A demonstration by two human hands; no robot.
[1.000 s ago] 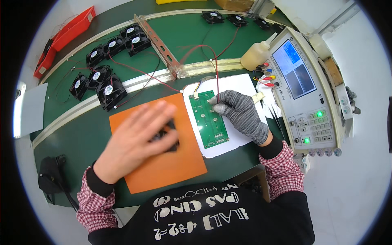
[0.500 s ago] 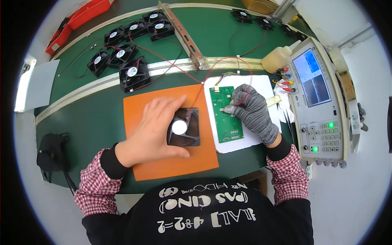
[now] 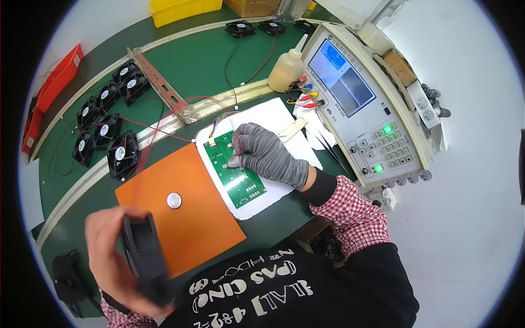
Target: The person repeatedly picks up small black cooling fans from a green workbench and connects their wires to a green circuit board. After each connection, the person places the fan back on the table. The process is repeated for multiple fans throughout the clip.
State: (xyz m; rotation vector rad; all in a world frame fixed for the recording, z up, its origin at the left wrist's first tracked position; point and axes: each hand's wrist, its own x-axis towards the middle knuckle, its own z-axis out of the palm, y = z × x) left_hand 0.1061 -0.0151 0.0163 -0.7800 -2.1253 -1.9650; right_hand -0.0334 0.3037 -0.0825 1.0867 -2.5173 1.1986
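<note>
My left hand (image 3: 106,254), bare, is wrapped around a black cooling fan (image 3: 146,254) and holds it tilted on edge above the near left part of an orange mat (image 3: 205,229). Both are smeared by motion. A silver round disc (image 3: 174,200) lies on the mat. My right hand (image 3: 268,156), in a grey knit glove, rests over a green circuit board (image 3: 245,183) on a white pad (image 3: 298,150). Its fingers are pinched at the board's connectors, with a bit of red wire (image 3: 239,141) showing between them; the wire's end is hidden.
Several black fans (image 3: 123,154) with leads stand at the far left. A metal rail (image 3: 158,85) crosses the bench. On the right are a tester with a screen (image 3: 350,82), a plastic bottle (image 3: 287,70) and tweezers (image 3: 331,150). Red (image 3: 54,95) and yellow (image 3: 183,10) bins sit behind.
My left hand has lifted the fan off the orange mat, toward me and leftward, baring the silver disc. My right hand stays on the board. The whole view has swung right.
</note>
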